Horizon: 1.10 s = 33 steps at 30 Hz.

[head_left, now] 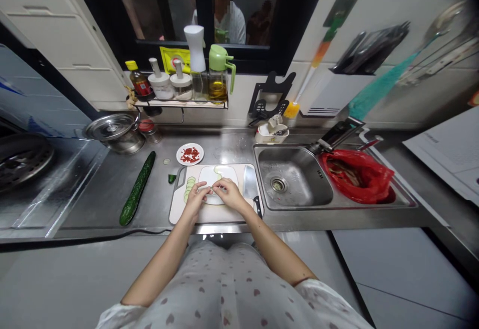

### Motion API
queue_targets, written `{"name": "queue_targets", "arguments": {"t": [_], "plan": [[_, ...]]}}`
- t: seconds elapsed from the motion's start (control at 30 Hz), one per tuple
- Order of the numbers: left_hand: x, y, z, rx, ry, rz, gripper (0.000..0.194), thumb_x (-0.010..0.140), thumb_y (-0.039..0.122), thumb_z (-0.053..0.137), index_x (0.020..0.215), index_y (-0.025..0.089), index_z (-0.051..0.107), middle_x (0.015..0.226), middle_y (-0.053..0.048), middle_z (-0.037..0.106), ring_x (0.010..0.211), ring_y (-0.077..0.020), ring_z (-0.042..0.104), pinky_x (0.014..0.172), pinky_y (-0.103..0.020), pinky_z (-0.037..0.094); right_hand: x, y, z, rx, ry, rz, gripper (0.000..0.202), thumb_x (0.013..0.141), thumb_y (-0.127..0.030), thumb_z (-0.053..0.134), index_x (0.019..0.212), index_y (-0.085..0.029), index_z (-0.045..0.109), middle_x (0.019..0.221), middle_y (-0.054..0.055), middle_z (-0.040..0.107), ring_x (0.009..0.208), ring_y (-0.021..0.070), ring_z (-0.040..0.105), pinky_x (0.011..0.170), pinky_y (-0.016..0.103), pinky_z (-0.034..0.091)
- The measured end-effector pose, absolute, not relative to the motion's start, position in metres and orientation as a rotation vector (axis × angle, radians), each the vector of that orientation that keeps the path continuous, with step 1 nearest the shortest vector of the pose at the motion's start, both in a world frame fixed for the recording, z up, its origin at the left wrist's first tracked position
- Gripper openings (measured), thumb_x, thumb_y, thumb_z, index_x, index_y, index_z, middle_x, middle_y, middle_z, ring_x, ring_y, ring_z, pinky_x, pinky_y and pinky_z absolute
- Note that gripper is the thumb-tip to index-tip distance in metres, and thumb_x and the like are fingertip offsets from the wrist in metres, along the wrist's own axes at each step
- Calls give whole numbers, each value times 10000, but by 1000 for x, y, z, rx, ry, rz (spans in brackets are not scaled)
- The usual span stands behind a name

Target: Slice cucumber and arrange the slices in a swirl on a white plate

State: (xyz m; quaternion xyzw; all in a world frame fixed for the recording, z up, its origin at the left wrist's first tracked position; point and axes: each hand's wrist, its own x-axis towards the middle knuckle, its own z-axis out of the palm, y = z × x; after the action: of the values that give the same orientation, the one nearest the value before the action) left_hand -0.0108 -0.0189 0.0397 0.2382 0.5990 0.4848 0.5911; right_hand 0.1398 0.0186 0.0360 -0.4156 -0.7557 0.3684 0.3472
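Over a white plate [232, 175] on the cutting board [209, 215], my left hand [195, 198] and my right hand [227, 193] meet at the fingertips. Both are closed in a pinch on a small pale piece that looks like a cucumber slice, mostly hidden by the fingers. A curved strip of pale green cucumber [217, 170] lies at the plate's far side. Left of the plate, a row of cucumber slices [190, 185] overlaps on the board. A kitchen knife [250, 183] with a black handle rests along the board's right side.
A whole cucumber [137, 189] and a cut cucumber end [171, 178] lie left of the board. Behind it is a small plate [179, 155] of chopped red pieces. The sink [299, 184] and a red plastic bag [374, 182] are rightward; a lidded pot [129, 142] stands back left.
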Motion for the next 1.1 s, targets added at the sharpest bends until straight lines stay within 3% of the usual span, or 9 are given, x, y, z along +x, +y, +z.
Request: {"name": "queue_targets", "arguments": {"t": [0.47, 0.7, 1.1], "plan": [[-4, -13, 35, 535, 1297, 1251, 636, 516, 285, 765, 1112, 126, 610, 607, 78, 506, 466, -22, 349, 452, -179, 202, 136, 18, 29, -1197, -1751, 1131, 103, 787, -220, 552, 756, -182, 643, 769, 7, 657, 754, 142, 571, 724, 258, 426], [1, -10, 27, 611, 1323, 1359, 473, 555, 272, 740, 998, 142, 637, 659, 47, 547, 580, -65, 490, 602, -211, 371, 133, 21, 19, -1223, -1550, 1304, 105, 733, -268, 567, 714, -184, 627, 742, 8, 661, 724, 148, 592, 716, 268, 453], [7, -4, 15, 725, 1313, 1383, 331, 551, 274, 704, 822, 188, 534, 639, 54, 541, 606, -98, 537, 632, -230, 414, 135, 27, 9, -1303, -1408, 1487, 64, 667, -239, 564, 688, -179, 566, 565, -36, 572, 515, 98, 512, 543, 218, 413]]}}
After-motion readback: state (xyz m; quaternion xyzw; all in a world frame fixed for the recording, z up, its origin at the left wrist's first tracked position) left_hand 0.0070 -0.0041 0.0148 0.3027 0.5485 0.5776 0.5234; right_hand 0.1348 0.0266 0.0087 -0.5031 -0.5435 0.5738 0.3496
